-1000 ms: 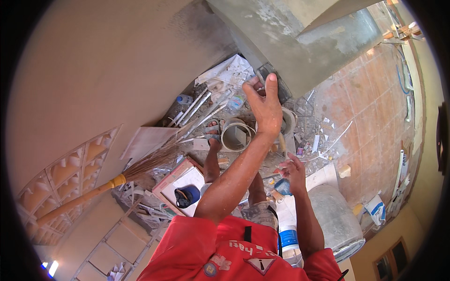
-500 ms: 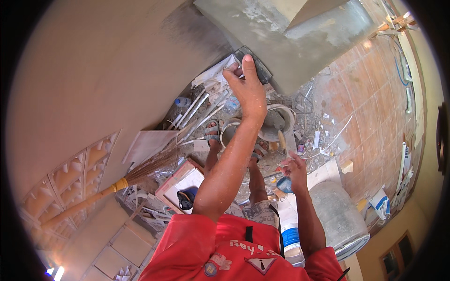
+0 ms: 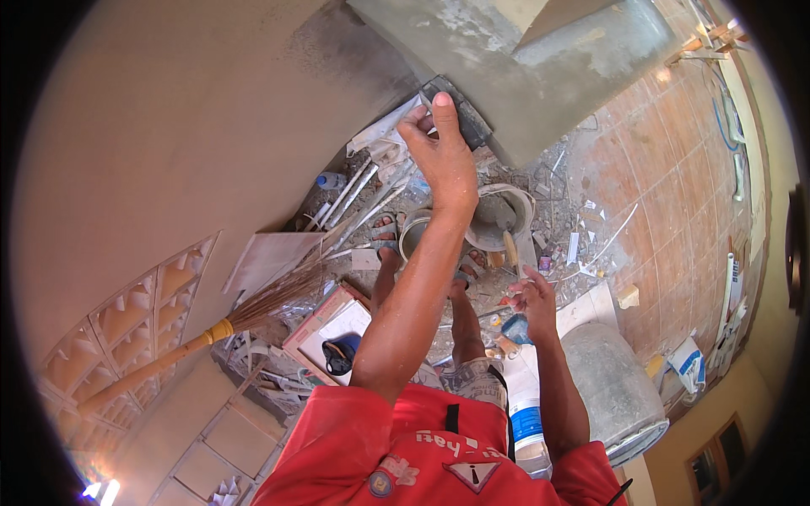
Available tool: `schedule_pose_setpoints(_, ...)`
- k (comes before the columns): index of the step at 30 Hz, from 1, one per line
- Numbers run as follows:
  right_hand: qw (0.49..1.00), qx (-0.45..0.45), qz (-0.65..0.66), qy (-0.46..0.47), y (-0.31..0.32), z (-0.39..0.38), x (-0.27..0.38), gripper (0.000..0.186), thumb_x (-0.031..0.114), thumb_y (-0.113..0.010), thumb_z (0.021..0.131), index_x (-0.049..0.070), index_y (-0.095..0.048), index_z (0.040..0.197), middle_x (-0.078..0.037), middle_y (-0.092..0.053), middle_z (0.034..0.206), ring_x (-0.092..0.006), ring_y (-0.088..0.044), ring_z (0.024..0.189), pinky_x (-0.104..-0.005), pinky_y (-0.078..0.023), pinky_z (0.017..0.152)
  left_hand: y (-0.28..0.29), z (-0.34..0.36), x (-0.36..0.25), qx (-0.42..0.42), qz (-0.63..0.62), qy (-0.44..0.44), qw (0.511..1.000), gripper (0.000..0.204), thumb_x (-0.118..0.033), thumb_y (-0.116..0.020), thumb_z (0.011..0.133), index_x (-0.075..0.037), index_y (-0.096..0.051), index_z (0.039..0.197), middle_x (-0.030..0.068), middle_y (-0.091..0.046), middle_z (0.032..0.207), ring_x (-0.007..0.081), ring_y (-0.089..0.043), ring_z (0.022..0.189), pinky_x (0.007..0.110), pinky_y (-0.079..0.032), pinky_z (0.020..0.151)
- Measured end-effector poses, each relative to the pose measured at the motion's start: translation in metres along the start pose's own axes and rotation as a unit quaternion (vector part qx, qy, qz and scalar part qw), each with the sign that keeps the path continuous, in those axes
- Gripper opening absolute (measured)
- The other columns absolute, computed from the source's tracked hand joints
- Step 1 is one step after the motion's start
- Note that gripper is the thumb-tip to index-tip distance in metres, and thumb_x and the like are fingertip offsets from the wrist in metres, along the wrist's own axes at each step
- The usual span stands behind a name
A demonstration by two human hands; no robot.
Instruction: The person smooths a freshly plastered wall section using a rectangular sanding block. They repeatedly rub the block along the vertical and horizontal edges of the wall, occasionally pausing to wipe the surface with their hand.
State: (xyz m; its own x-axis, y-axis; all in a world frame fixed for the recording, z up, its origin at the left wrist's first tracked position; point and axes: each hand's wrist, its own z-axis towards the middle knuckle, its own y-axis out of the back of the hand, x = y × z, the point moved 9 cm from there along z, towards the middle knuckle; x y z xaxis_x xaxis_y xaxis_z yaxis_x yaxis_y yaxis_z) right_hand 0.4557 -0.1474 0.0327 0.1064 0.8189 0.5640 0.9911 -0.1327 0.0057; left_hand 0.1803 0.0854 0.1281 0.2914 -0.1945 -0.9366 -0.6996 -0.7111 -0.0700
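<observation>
My left hand [image 3: 437,156] is raised at the upper middle, fingers closed around a dark rectangular float [image 3: 472,114] held against the edge of a grey plastered slab [image 3: 548,93]. Below it, my right hand [image 3: 533,304] hangs open with fingers loosely bent and apart. A bucket [image 3: 498,223] with grey mix and a wooden-handled tool [image 3: 510,246] lies beyond that hand, and a second pail [image 3: 412,229] is partly hidden by my left forearm.
A straw broom [image 3: 198,341] leans at the left wall [image 3: 169,126]. Rubble, pipes [image 3: 359,190] and boards cover the floor around my feet. A large grey drum [image 3: 612,392] stands at lower right, beside a tiled floor [image 3: 666,194]. A boxed board [image 3: 312,337] lies left of my legs.
My left hand with the float has moved up and left along the slab's edge, uncovering more of the bucket. My right hand has shifted slightly.
</observation>
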Motion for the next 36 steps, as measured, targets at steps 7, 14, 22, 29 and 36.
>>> schedule_pose_setpoints(7, 1.000, -0.002, 0.006, -0.016, -0.005, -0.004, 0.000, 0.046, 0.006, -0.050, 0.094, -0.003, -0.046, 0.139, -0.009, -0.066, 0.092, -0.0102, -0.058, 0.065, -0.0231, -0.046, 0.054, 0.006, -0.017, 0.042, -0.003, 0.004, 0.073, 0.997, 0.061, -0.054, -0.058, 0.095, 0.001, -0.043, 0.117, 0.0119, -0.048, 0.108, 0.0189, -0.045, 0.101, 0.035, -0.038, 0.093)
schedule_pose_setpoints(14, 1.000, 0.002, 0.004, -0.015, -0.006, -0.004, 0.001, 0.044, 0.006, -0.049, 0.095, -0.002, -0.047, 0.138, -0.007, -0.065, 0.092, -0.0097, -0.058, 0.065, -0.0227, -0.047, 0.056, 0.049, 0.001, -0.003, 0.004, 0.073, -0.019, 0.997, 0.060, -0.040, -0.069, 0.090, 0.002, -0.044, 0.125, 0.0134, -0.048, 0.113, 0.0201, -0.046, 0.101, 0.036, -0.039, 0.091)
schedule_pose_setpoints(22, 1.000, -0.007, 0.025, -0.007, 0.000, -0.002, -0.008, 0.045, 0.014, -0.055, 0.096, -0.001, -0.049, 0.137, -0.006, -0.067, 0.088, -0.0092, -0.057, 0.064, -0.0232, -0.047, 0.057, 0.032, 0.007, -0.127, 0.081, 0.427, -0.324, 0.840, 0.073, -0.040, -0.083, 0.074, 0.003, -0.054, 0.125, 0.0212, -0.052, 0.121, 0.0325, -0.048, 0.111, 0.048, -0.037, 0.099)
schedule_pose_setpoints(29, 0.998, -0.017, 0.061, -0.018, 0.005, -0.006, -0.014, 0.044, 0.013, -0.056, 0.096, 0.001, -0.049, 0.137, -0.007, -0.067, 0.089, -0.0093, -0.057, 0.064, -0.0231, -0.046, 0.056, -0.033, -0.016, -0.144, 0.169, 0.508, -0.426, 0.729, 0.070, -0.045, -0.086, 0.067, -0.004, -0.062, 0.119, 0.0162, -0.054, 0.122, 0.0353, -0.048, 0.112, 0.049, -0.037, 0.095)
schedule_pose_setpoints(36, 0.996, -0.038, 0.073, -0.015, 0.022, -0.007, -0.017, 0.042, 0.011, -0.055, 0.095, 0.001, -0.051, 0.136, -0.007, -0.067, 0.090, -0.0096, -0.057, 0.063, -0.0235, -0.046, 0.056, -0.059, -0.034, -0.118, 0.176, 0.536, -0.464, 0.683, 0.071, -0.052, -0.084, 0.068, -0.005, -0.064, 0.117, 0.0172, -0.059, 0.117, 0.0354, -0.052, 0.110, 0.049, -0.039, 0.096)
